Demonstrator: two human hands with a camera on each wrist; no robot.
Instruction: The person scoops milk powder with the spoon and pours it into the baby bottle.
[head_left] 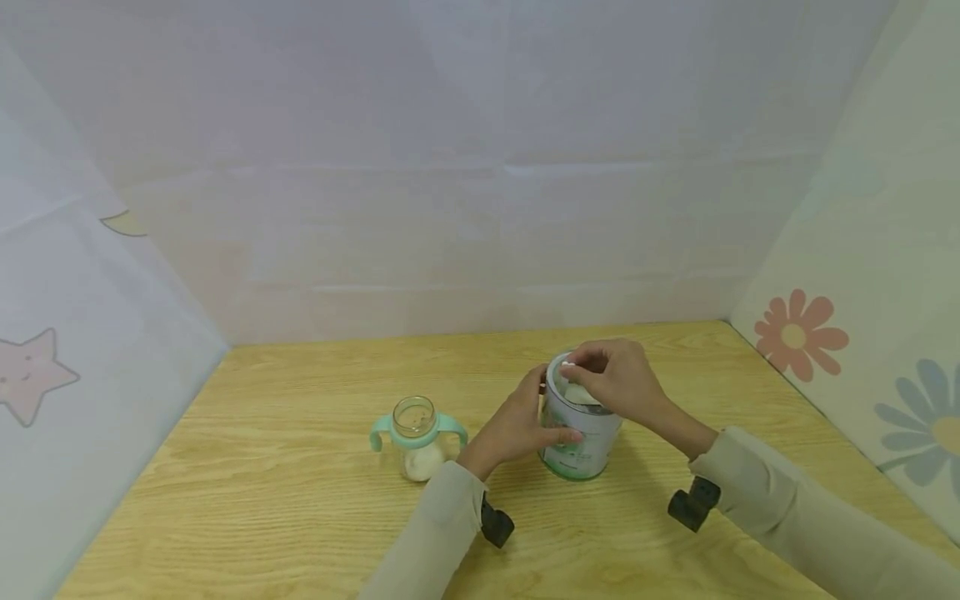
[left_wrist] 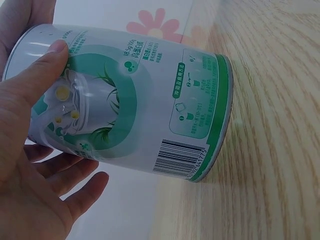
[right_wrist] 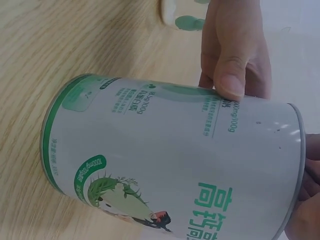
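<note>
A white-and-green milk powder can (head_left: 581, 446) stands on the table, its top uncovered. My left hand (head_left: 517, 425) grips the can's left side, with the thumb across the front and the fingers round the back. In the left wrist view that thumb (left_wrist: 47, 65) lies on the printed label. At the can's mouth my right hand (head_left: 618, 383) pinches a white scoop (head_left: 567, 367), only a little of which shows. The can hides part of the right hand in the right wrist view. Left of the can is a clear baby bottle (head_left: 415, 419), uncapped, with mint-green handles and whitish powder inside.
The wood-grain table (head_left: 285, 467) runs back to a pale cloth backdrop (head_left: 465, 233). Printed side walls, one bearing a red flower (head_left: 792, 336), bound it on the left and right. Black wrist cameras (head_left: 693, 504) hang beneath both sleeves.
</note>
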